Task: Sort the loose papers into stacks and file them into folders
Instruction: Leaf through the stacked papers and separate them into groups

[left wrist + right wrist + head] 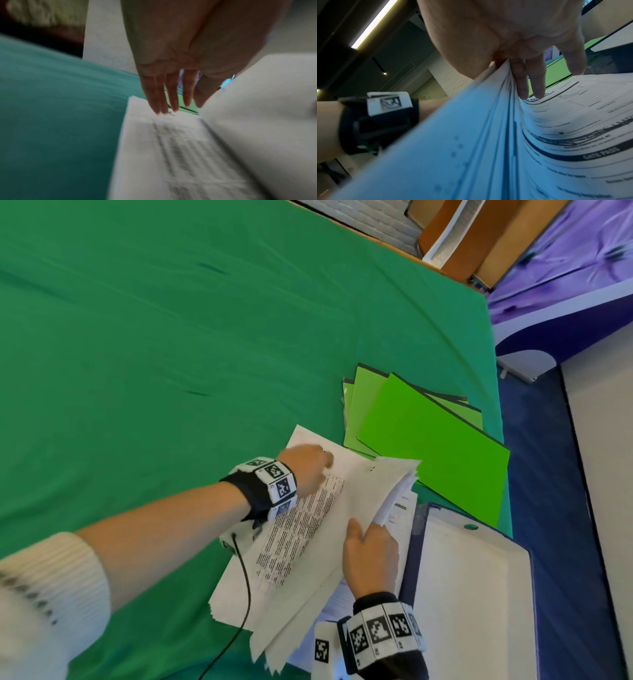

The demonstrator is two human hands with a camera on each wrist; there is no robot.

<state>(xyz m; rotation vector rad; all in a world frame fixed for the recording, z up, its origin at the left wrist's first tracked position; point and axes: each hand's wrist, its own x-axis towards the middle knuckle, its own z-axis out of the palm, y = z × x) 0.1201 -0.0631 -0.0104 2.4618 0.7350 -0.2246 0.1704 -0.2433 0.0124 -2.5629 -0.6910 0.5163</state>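
A pile of loose white papers lies on the green cloth (171, 354) near the front right. Its top page on the left is a printed sheet with a table (301, 525), blurred in the left wrist view (180, 148). My left hand (305, 467) reaches over that sheet with straight fingers (161, 97), their tips touching its far edge. My right hand (371, 553) grips a lifted bundle of sheets (387, 491), thumb on top and fingers (530, 81) beneath the bundle (471, 135). Under it a "GATE PASS" form (573, 121) shows. Bright green folders (431, 446) lie just beyond the pile.
An open binder with blue edges and a white inside (479, 594) sits to the right of the papers, at the table's right edge. A black cable (245, 587) runs from my left wrist across the pile. Broad green cloth stretches to the left and far side.
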